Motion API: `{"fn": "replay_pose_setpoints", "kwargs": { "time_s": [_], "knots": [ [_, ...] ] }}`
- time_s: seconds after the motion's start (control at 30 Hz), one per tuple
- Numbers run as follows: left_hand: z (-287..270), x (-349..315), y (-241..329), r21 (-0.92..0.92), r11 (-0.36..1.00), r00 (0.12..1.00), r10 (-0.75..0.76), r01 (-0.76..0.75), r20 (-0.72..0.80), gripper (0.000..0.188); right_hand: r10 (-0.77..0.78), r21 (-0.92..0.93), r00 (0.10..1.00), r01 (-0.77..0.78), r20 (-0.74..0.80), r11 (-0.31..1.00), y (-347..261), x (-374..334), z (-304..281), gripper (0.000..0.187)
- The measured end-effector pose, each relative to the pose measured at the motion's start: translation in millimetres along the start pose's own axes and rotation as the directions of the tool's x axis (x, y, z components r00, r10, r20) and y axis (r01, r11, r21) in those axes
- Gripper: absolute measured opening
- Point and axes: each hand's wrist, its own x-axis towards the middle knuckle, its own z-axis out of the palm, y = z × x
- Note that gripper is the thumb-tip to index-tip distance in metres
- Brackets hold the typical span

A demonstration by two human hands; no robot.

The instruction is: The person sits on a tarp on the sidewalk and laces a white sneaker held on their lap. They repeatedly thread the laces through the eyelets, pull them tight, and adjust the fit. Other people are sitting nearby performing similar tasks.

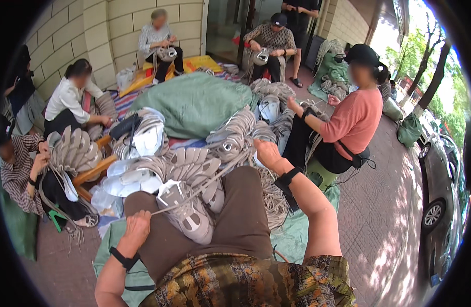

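Observation:
A beige and white shoe upper point(195, 223) rests between my thighs, its toe end toward me. A pale grey shoelace point(170, 207) is pulled taut in a slanting line above the shoe. My left hand point(137, 226), closed over my left thigh, grips the lace's near end. Farther off and higher, beyond my right knee, my right hand point(273, 156) is closed on the far stretch of the lace. More beige shoe uppers point(192, 162) lie nested in a row just past my knees. How the lace runs into the shoe's eyelets is too small to tell.
A big green sack point(197, 100) lies amid piled uppers. Loose laces point(272, 202) heap beside my right leg. A person in a coral top point(352, 120) sits close on the right; several others sit around the pile. A wooden stool point(94, 171) stands left; a parked car point(443, 204) is far right.

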Motion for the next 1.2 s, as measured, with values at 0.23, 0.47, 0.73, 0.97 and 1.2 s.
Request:
{"fn": "replay_pose_setpoints", "kwargs": {
  "time_s": [0.23, 0.47, 0.73, 0.97, 1.2],
  "knots": [
    [-11, -43, -9, 0.142, 0.984, 0.993, -0.113, 0.106, 0.044, 0.014, 0.156, 0.001, 0.988, -0.156, 0.017, 0.988, 40, -24, -22, 0.012],
    [5, -134, -72, 0.268, 0.898, 0.929, -0.369, 0.348, 0.029, 0.016, 0.207, -0.026, 0.976, -0.209, -0.064, 0.978, 87, -59, -29, 0.018],
    [22, -228, -127, 0.321, 0.769, 0.824, -0.563, 0.552, -0.068, 0.014, 0.438, -0.126, 0.892, -0.45, -0.112, 0.884, 112, -95, -65, 0.014],
    [25, -277, -140, 0.341, 0.673, 0.743, -0.654, 0.656, -0.14, 0.014, 0.513, -0.074, 0.84, -0.531, -0.177, 0.844, 126, -126, -88, 0.014],
    [37, -325, -158, 0.346, 0.54, 0.612, -0.777, 0.767, -0.145, 0.017, 0.56, -0.003, 0.775, -0.586, -0.293, 0.81, 128, -146, -87, 0.01]
  ]
}}
